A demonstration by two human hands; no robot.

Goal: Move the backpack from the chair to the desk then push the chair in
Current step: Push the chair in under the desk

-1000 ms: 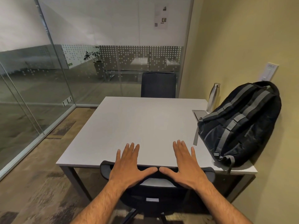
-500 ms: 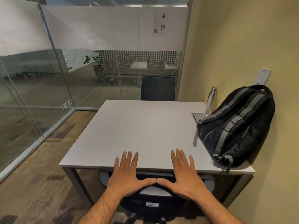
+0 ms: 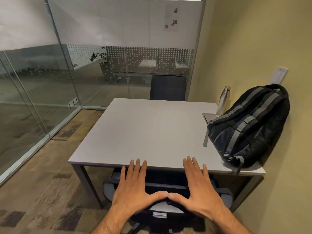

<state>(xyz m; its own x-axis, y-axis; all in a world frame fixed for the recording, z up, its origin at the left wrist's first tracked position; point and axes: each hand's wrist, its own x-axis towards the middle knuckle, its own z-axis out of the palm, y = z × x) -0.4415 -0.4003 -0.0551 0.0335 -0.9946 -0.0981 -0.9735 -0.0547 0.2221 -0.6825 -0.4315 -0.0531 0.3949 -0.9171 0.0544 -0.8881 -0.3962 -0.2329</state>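
Note:
A black backpack (image 3: 249, 125) with grey straps leans against the yellow wall on the right side of the grey desk (image 3: 152, 132). The black office chair (image 3: 224, 198) sits under the desk's near edge, with its backrest top just below the desktop. My left hand (image 3: 135, 188) and my right hand (image 3: 197, 188) are held flat above the chair's backrest, fingers spread and thumbs touching. Neither hand holds anything. Whether the palms touch the backrest I cannot tell.
A steel bottle (image 3: 223, 100) stands at the desk's far right, beside a cable hatch (image 3: 209, 116). A second dark chair (image 3: 168, 87) stands behind the desk's far edge. Glass walls (image 3: 42, 90) close off the left and back. Carpet (image 3: 42, 191) lies to the left.
The view has drawn back from the desk and my hands have pulled back with it, from over the desktop edge to over the chair's backrest. The backpack has not moved.

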